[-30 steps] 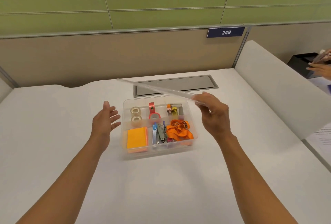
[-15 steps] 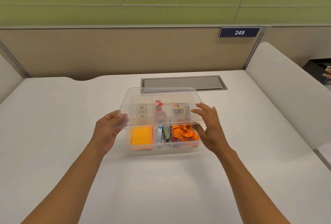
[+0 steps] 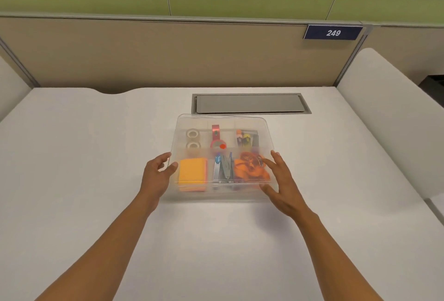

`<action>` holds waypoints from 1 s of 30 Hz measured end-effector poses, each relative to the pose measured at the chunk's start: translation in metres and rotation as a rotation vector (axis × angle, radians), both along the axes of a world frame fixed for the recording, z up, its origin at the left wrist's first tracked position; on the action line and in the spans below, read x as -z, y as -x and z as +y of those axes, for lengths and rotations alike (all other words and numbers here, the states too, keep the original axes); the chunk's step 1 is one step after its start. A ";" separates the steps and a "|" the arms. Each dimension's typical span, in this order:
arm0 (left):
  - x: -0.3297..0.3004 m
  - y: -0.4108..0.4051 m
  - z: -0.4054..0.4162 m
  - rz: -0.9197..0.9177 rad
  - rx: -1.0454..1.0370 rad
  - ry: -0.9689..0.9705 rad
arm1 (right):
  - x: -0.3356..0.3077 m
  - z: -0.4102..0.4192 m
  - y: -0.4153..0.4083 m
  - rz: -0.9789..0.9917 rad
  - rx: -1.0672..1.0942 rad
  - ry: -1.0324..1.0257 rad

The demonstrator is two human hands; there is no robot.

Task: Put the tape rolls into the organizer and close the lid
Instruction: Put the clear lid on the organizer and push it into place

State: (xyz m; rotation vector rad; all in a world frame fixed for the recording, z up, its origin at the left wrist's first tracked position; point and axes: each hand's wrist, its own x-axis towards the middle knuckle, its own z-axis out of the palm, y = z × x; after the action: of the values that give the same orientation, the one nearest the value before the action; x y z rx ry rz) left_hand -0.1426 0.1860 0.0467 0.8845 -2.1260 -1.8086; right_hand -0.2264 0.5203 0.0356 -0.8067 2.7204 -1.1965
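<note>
White desk (image 3: 84, 204) fills the view, backed by a tan partition and green wall panels. At the desk's middle, near the back edge, sits a clear organizer (image 3: 223, 192) with a clear lid (image 3: 222, 122) lying over it; whether the lid is fully seated is hard to tell. The left hand (image 3: 157, 175) is at the organizer's left side, fingers loosely curled and slightly apart, thumb and fingertips touching the lid's left edge. Inside, the back left compartment holds two clear tape rolls (image 3: 193, 139); the back middle one holds a pink tape roll (image 3: 217, 143); the back right holds markers (image 3: 245, 138). Front compartments hold orange sticky notes (image 3: 192, 173), metal tools (image 3: 223, 168) and an orange strap (image 3: 249, 168). The right hand (image 3: 281, 185) rests at the front right corner, fingers spread, touching the lid.
</note>
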 end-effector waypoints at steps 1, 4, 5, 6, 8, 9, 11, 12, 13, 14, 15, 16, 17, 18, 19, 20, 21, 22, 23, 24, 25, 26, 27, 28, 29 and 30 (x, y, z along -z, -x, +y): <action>0.002 0.000 0.001 -0.002 0.004 -0.005 | 0.001 0.000 0.001 -0.008 0.000 0.001; 0.010 0.000 0.003 -0.009 -0.019 -0.057 | 0.005 -0.001 0.003 -0.033 -0.011 -0.022; 0.011 0.000 0.003 -0.021 -0.027 -0.070 | 0.006 -0.001 0.003 -0.045 -0.011 -0.025; 0.012 0.001 0.003 -0.031 -0.026 -0.077 | 0.008 -0.001 0.003 -0.058 -0.006 -0.021; 0.013 0.002 0.003 -0.042 -0.009 -0.071 | 0.010 -0.002 0.004 -0.075 0.010 -0.006; 0.013 0.002 0.002 -0.043 -0.007 -0.064 | 0.011 -0.002 0.005 -0.077 0.019 0.001; 0.015 0.003 0.001 -0.042 -0.013 -0.054 | 0.011 -0.003 0.007 -0.073 0.034 0.010; 0.016 0.004 0.000 -0.046 -0.016 -0.050 | 0.011 -0.003 0.008 -0.073 0.040 0.012; 0.017 0.004 0.000 -0.052 -0.018 -0.046 | 0.010 -0.004 0.009 -0.079 0.044 0.014; 0.017 0.005 0.000 -0.057 -0.019 -0.040 | 0.009 -0.005 0.010 -0.087 0.045 0.017; 0.018 0.005 0.000 -0.061 -0.019 -0.033 | 0.009 -0.005 0.010 -0.097 0.046 0.023; 0.020 0.005 0.000 -0.063 -0.019 -0.029 | 0.009 -0.006 0.010 -0.105 0.052 0.034; 0.021 0.005 0.000 -0.066 -0.020 -0.026 | 0.008 -0.007 0.010 -0.111 0.074 0.051; 0.021 0.005 0.000 -0.069 -0.021 -0.022 | 0.007 -0.008 0.011 -0.115 0.113 0.071; 0.021 0.005 0.000 -0.071 -0.023 -0.015 | 0.005 -0.010 0.012 -0.106 0.163 0.086; 0.021 0.006 -0.001 -0.074 -0.024 -0.007 | 0.004 -0.012 0.014 -0.085 0.213 0.091; 0.021 0.007 -0.001 -0.080 -0.028 0.006 | 0.003 -0.014 0.017 -0.050 0.258 0.085; 0.020 0.009 -0.001 -0.082 -0.033 0.030 | 0.002 -0.015 0.021 -0.008 0.291 0.074; 0.019 0.010 0.000 -0.082 -0.037 0.067 | 0.001 -0.017 0.026 0.026 0.311 0.061; 0.018 0.012 0.000 -0.076 -0.040 0.111 | 0.000 -0.019 0.031 0.045 0.321 0.048; 0.016 0.016 0.001 -0.065 -0.039 0.156 | -0.002 -0.021 0.038 0.050 0.321 0.033; 0.014 0.020 0.001 -0.051 -0.034 0.199 | -0.003 -0.023 0.046 0.046 0.314 0.013; 0.012 0.024 0.000 -0.042 -0.022 0.247 | -0.003 -0.026 0.053 0.038 0.304 -0.016; 0.010 0.030 0.000 -0.037 0.003 0.305 | -0.003 -0.029 0.062 0.031 0.292 -0.049; 0.009 0.037 -0.001 -0.034 0.039 0.373 | -0.003 -0.032 0.070 0.028 0.278 -0.082; 0.007 0.044 -0.001 -0.034 0.080 0.440 | -0.003 -0.036 0.078 0.027 0.267 -0.112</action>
State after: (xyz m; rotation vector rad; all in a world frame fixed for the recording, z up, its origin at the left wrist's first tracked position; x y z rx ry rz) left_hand -0.1866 0.1847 0.0394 0.7289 -2.4705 -1.2770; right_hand -0.3045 0.4843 0.0387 -0.4617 2.9574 -1.0667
